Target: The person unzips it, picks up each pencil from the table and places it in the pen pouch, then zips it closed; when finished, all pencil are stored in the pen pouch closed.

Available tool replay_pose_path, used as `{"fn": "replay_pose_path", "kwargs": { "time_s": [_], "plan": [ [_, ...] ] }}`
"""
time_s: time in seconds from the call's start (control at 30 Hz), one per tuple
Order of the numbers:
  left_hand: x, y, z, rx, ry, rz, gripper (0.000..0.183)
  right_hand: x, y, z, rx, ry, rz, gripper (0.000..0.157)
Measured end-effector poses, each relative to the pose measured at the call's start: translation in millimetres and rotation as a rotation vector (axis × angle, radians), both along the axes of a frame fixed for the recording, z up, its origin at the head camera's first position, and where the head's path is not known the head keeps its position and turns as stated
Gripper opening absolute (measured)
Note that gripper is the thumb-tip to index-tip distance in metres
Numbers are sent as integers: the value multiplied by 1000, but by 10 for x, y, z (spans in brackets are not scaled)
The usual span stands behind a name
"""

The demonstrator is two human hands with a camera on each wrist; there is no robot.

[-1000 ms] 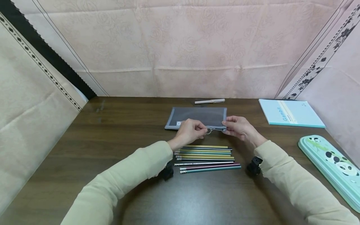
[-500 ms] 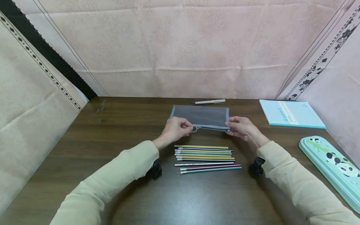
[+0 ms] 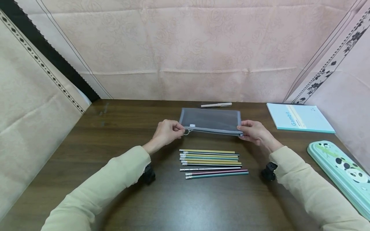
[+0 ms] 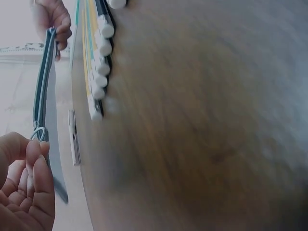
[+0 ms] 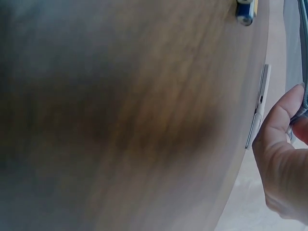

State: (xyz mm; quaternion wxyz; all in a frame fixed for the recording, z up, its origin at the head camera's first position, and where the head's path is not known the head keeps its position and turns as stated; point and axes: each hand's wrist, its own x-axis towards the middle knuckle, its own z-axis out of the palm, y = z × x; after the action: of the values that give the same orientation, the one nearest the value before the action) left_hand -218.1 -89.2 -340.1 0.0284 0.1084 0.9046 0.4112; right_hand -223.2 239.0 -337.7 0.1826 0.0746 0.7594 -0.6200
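A grey see-through zip pouch point(image 3: 211, 118) with a pale blue-grey border is held by both hands at its front edge in the head view. My left hand point(image 3: 168, 132) is at its front left corner, pinching the zipper pull, whose ring point(image 4: 38, 133) shows beside the thumb in the left wrist view. My right hand point(image 3: 255, 133) grips the front right corner between thumb and fingers. Between the hands the zipper edge point(image 4: 44, 79) runs taut. Whether the zipper is parted cannot be told. Several pencils point(image 3: 212, 162) lie in a row on the table, nearer than the pouch.
A white pen point(image 3: 216, 105) lies behind the pouch. To the right are a light blue notebook point(image 3: 300, 117) and a mint green panda pencil case point(image 3: 344, 173). Pale cloth point(image 3: 190, 51) hangs along the back of the brown wooden table point(image 3: 115, 138).
My left hand has slid leftward along the pouch's front edge with the zipper pull, from right of the middle to the left corner. The right hand and pouch have shifted slightly right.
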Motion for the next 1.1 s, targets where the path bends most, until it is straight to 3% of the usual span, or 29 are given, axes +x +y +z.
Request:
{"fn": "replay_pose_path", "kwargs": {
  "time_s": [0.27, 0.73, 1.1],
  "plan": [
    [-11, -155, -25, -12, 6, 28, 7, -8, 87, -8, 17, 8, -9, 25],
    [-7, -226, 12, -22, -6, 28, 6, -14, 156, -5, 31, 1, -25, 27],
    [-29, -265, -2, -11, -39, 11, 9, -41, 207, -34, -1, 13, -23, 17]
  ]
}}
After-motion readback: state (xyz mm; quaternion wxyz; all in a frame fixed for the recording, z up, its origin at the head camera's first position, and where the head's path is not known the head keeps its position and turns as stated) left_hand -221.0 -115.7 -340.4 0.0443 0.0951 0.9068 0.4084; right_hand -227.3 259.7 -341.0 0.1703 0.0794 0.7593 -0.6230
